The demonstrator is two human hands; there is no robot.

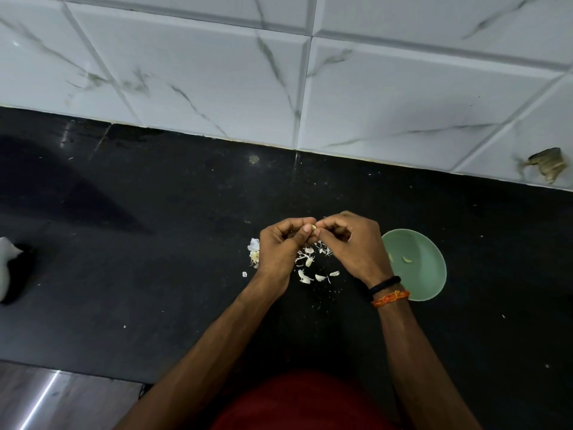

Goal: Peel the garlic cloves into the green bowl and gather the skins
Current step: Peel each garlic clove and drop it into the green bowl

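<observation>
Over the black counter my left hand [280, 246] and my right hand [353, 243] meet, both pinching one small garlic clove [313, 228] between fingertips and thumbs. Under and between the hands lie several white garlic skins [310, 265]. A piece of the garlic bulb [254, 249] sits just left of my left hand, partly hidden by it. The green bowl [431, 274] stands right of my right wrist, with two peeled cloves [406, 259] inside.
A white object [6, 265] lies at the counter's far left edge. The white tiled wall [279, 72] rises behind the counter, with a brownish stain [547, 164] at the right. Small white flecks dot the black counter [155, 243].
</observation>
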